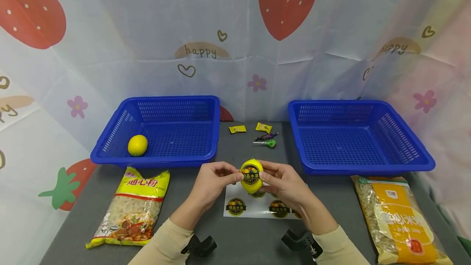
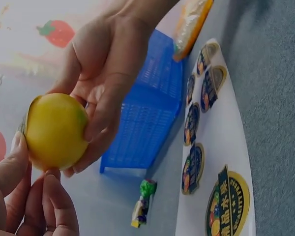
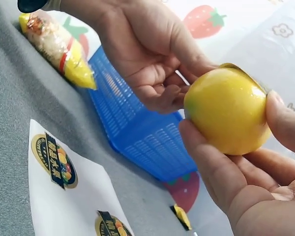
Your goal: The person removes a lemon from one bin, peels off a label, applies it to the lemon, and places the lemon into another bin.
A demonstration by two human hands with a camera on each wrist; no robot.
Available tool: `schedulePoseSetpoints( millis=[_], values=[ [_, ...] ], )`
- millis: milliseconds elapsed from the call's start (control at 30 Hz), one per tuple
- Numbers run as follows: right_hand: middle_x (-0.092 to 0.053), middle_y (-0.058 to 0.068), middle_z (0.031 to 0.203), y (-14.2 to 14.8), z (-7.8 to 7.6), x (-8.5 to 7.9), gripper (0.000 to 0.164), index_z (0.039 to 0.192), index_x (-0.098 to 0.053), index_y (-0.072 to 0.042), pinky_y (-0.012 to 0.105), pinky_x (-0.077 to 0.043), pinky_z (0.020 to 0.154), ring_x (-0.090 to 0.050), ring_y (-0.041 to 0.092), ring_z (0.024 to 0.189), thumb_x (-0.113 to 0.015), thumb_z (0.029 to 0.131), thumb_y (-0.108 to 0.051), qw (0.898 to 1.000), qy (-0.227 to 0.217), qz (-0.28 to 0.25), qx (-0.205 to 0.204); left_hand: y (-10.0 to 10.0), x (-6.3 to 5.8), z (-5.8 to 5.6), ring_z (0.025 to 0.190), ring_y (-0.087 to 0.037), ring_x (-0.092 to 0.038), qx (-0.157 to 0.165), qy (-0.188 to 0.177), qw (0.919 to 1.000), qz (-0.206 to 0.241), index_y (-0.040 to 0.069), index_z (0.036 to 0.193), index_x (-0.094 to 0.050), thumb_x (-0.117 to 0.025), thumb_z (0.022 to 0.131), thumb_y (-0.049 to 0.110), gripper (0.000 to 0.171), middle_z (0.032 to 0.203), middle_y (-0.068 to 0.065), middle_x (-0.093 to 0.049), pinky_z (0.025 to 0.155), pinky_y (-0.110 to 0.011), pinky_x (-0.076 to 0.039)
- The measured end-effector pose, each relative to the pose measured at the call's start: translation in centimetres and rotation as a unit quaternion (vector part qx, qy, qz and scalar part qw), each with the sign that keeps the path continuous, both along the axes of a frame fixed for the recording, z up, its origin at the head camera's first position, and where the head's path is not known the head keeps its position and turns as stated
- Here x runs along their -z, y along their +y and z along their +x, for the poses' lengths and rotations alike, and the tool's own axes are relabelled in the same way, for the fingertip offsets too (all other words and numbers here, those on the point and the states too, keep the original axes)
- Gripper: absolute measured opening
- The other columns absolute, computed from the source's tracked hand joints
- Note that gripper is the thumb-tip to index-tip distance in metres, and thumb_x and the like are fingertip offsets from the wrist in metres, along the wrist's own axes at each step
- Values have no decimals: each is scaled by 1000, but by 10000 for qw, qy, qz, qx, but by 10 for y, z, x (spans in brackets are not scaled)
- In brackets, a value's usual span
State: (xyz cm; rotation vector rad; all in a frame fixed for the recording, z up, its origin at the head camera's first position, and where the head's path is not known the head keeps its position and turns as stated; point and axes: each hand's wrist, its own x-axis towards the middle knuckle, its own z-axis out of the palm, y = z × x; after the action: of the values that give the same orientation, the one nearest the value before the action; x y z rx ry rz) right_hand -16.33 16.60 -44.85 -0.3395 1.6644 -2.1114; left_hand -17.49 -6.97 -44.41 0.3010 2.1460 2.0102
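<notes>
Above the label sheet, a yellow fruit bearing a round dark label is held up: the right hand grips it, thumb on the label; the left hand, fingers curled close, pinches its opposite side at the label's edge.

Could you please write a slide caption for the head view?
Left hand and right hand hold a dark-labelled yellow fruit above a sticker sheet on a grey table.

Hands hold yellow fruit; sticker, seemingly, at edge.
</notes>
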Motion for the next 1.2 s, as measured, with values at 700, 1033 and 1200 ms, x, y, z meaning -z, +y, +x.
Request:
schedulePoseSetpoints(
  millis=[700,1033,1200],
  values=[
    [-53,24,145,-1,6,-1,56,152,-41,-1,33,-52,102,-63,17,122,-58,104,-24,9953,530,670,459,8,-3,7,103,-19,-73,102,171,9986,-484,8,123,-72,-79,89,31,42,112,-9,-75,86,-28,-59],
    [-64,18,134,-8,13,-10,59,145,-52,-2,28,-56,94,-68,25,116,-66,99,-34,9817,837,1502,824,12,-8,14,106,-26,-73,155,-53,9985,-523,0,128,-67,-77,91,35,53,116,-17,-73,88,-42,-60],
    [-63,18,136,-8,14,-11,57,146,-50,-2,28,-56,94,-67,26,118,-64,100,-33,9804,955,1537,777,13,-10,15,108,-27,-72,192,-206,9990,-337,0,130,-65,-76,92,33,52,118,-18,-73,89,-39,-59]
  ],
)
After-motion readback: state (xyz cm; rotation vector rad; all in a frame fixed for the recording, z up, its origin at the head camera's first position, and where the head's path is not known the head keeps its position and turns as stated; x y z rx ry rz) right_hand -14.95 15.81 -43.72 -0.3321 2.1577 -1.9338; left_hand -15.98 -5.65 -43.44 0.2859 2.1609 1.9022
